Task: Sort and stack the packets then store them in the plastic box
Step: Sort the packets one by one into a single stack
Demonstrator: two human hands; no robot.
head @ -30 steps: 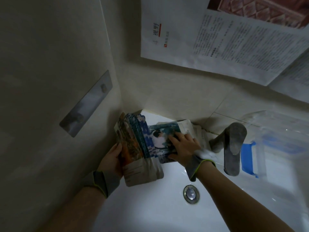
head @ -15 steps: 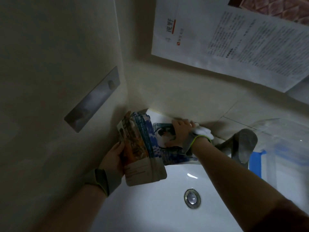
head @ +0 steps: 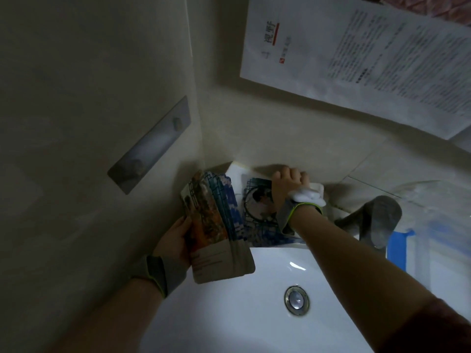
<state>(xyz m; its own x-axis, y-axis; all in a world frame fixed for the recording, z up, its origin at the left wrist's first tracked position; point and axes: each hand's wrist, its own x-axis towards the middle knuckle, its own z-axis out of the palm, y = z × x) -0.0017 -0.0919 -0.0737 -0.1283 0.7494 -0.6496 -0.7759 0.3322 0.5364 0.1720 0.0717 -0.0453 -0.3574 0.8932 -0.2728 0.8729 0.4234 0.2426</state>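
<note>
Left hand: the left hand [head: 175, 240], at about 8 o'clock in the view, grips a stack of packets [head: 214, 225] by its left edge, thumb on the front face and fingers hidden behind it; a grey wrist strap with a bright green edge sits on the wrist.

Stack of packets: several flat packets fanned slightly and held nearly upright, tilted toward 11 o'clock; the front one is orange and dark at the top and plain tan at the bottom, those behind show blue and white print. The bottom edge hangs over the rim of the sink [head: 229, 314].

Right hand: the right hand [head: 288, 184], near the centre of the view, has its fingers curled down over the far edge of a loose packet [head: 257, 202] close to the wall; whether it truly grips that edge or only presses on it I cannot tell. A white device and a grey strap sit on this wrist.

Loose packet: it lies flat on the ledge behind the sink, just to the 3 o'clock side of the held stack, printed with a round picture and blue pattern; more pale packets lie under it.

Plastic box: the plastic box [head: 438, 225], clear with a blue clip, stands at 3 o'clock, well apart from both hands.

Tap: a dark tap [head: 377, 220] stands between the right forearm and the box.

Drain: a metal drain [head: 296, 299] sits in the sink at 5 o'clock.

Wall: printed paper sheets [head: 356, 59] hang at 1 o'clock; a grey metal plate [head: 150, 146] is fixed at 10 o'clock.
</note>
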